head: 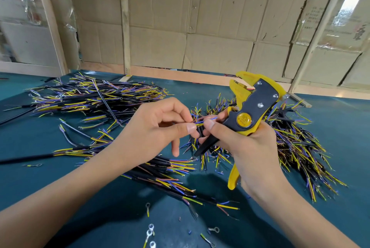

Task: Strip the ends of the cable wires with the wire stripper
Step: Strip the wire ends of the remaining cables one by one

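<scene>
My right hand (250,145) grips a yellow and black wire stripper (252,105), its jaws pointing up and away from me. My left hand (154,127) pinches a short black cable (200,134) with blue and yellow wire ends (202,122). The thumb and fingertips of my right hand also touch those wire ends, between the two hands. The wires are not in the stripper's jaws.
Piles of black cables with yellow, blue and brown wire ends lie on the blue-green table (340,119): one heap at the back left (94,97), one at the right (296,143), one under my left forearm (170,173). Loose ring terminals (150,231) lie near me. A cardboard wall (200,27) stands behind.
</scene>
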`<state>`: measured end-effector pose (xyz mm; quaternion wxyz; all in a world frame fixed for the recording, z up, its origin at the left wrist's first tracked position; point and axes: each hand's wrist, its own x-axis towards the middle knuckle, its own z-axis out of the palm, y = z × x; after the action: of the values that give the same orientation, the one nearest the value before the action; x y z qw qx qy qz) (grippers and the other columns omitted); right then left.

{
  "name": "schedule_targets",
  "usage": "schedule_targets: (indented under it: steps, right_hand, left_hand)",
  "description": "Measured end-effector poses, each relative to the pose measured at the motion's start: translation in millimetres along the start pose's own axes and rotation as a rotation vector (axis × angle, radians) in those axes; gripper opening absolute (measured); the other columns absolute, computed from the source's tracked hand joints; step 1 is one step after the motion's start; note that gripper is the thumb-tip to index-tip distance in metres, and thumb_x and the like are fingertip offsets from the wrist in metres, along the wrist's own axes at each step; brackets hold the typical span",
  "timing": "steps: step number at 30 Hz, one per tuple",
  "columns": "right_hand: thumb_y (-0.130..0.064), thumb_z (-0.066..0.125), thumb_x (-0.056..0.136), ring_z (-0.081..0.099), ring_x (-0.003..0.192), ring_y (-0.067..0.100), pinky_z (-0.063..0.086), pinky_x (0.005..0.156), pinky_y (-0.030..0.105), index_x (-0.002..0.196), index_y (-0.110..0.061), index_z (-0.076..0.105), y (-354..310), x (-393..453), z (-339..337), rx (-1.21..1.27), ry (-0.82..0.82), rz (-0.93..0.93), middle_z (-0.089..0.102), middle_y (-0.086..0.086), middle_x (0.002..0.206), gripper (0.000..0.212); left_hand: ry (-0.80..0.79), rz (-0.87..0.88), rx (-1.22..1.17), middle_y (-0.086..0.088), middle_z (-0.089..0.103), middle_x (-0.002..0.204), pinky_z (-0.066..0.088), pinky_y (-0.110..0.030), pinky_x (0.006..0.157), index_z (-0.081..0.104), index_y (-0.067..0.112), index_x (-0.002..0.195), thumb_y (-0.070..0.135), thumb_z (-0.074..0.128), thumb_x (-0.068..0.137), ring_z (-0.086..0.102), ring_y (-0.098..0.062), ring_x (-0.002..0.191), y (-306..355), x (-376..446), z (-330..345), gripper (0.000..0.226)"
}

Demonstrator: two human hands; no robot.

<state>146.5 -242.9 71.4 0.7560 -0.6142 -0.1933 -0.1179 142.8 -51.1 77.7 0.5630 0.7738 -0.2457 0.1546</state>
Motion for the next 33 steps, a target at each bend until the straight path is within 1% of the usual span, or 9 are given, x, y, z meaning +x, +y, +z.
schedule_targets:
  steps: [3,7,12,16,18,20,23,27,33]
  right_hand:
    - [0.000,0.080,0.079,0.071,0.070,0.033,0.062,0.069,0.046,0.073,-0.019,0.071,-4.0,0.0,1.5,0.041,-0.022,-0.001,0.073,0.014,0.080,0.021]
    - [-0.007,0.078,0.077,0.074,0.076,0.041,0.063,0.072,0.048,0.074,-0.023,0.075,-4.6,-2.6,4.2,0.014,-0.048,-0.057,0.076,0.011,0.082,0.017]
    - [0.000,0.078,0.082,0.071,0.069,0.027,0.061,0.069,0.036,0.079,-0.024,0.078,-2.9,-5.5,6.2,-0.046,-0.073,-0.110,0.077,0.013,0.087,0.024]
    - [-0.003,0.079,0.080,0.069,0.066,0.035,0.058,0.067,0.029,0.082,-0.033,0.078,-4.5,-7.3,8.0,-0.093,-0.128,-0.121,0.078,0.010,0.090,0.030]
    - [-0.006,0.077,0.077,0.068,0.067,0.039,0.058,0.066,0.031,0.081,-0.029,0.075,-5.0,-7.3,8.2,-0.071,-0.141,-0.100,0.078,0.010,0.091,0.023]
    - [0.000,0.077,0.078,0.065,0.064,0.038,0.061,0.067,0.042,0.078,-0.020,0.072,-5.0,-6.7,8.3,0.017,-0.135,-0.045,0.075,0.018,0.086,0.020]
    - [0.005,0.078,0.075,0.062,0.063,0.036,0.060,0.067,0.051,0.080,-0.006,0.069,-5.0,-4.3,7.3,0.141,-0.147,0.128,0.065,0.023,0.076,0.015]
    - [-0.001,0.078,0.071,0.066,0.064,0.037,0.059,0.065,0.052,0.082,0.001,0.068,-3.3,-3.1,6.8,0.110,-0.223,0.281,0.067,0.027,0.074,0.015]
    - [0.001,0.079,0.071,0.069,0.065,0.040,0.059,0.064,0.048,0.082,0.004,0.065,-0.7,-4.5,7.8,0.091,-0.259,0.325,0.068,0.030,0.076,0.018]
  left_hand:
    - [0.016,-0.024,-0.073,-0.007,0.076,0.082,0.040,-0.013,0.049,0.057,0.004,0.087,0.011,0.066,0.089,0.056,-0.026,0.042,2.7,1.2,0.1,0.012]
    - [0.062,-0.025,0.071,0.001,0.075,0.078,0.045,-0.027,0.055,0.061,0.011,0.089,0.007,0.064,0.094,0.054,-0.020,0.043,0.7,2.4,2.3,0.008]
    - [0.131,0.013,0.218,0.016,0.074,0.080,0.047,-0.026,0.053,0.063,0.030,0.091,0.010,0.064,0.094,0.052,-0.008,0.044,0.3,2.5,2.0,0.020]
    - [0.165,0.004,0.273,0.020,0.073,0.080,0.049,-0.032,0.058,0.060,0.035,0.090,0.020,0.063,0.095,0.052,-0.009,0.046,-3.1,2.2,0.8,0.015]
    - [0.181,0.010,0.242,0.017,0.074,0.080,0.049,-0.036,0.059,0.060,0.034,0.090,0.029,0.060,0.090,0.051,-0.010,0.047,-2.6,2.3,-0.4,0.005]
    - [0.204,0.038,0.186,0.012,0.074,0.080,0.047,-0.039,0.058,0.060,0.030,0.090,0.029,0.059,0.088,0.049,-0.009,0.048,-0.5,2.3,-0.7,0.003]
    - [0.228,0.083,0.128,0.008,0.074,0.078,0.044,-0.041,0.054,0.060,0.026,0.090,0.025,0.059,0.089,0.044,-0.020,0.048,3.9,2.3,-0.9,0.001]
    - [0.261,0.118,0.122,0.007,0.074,0.079,0.040,-0.031,0.053,0.060,0.023,0.092,0.022,0.062,0.094,0.045,-0.013,0.049,5.3,1.8,-2.4,0.003]
    - [0.283,0.119,0.132,0.007,0.074,0.079,0.039,-0.025,0.054,0.060,0.023,0.095,0.024,0.060,0.095,0.048,-0.007,0.051,5.1,2.1,-2.6,0.001]
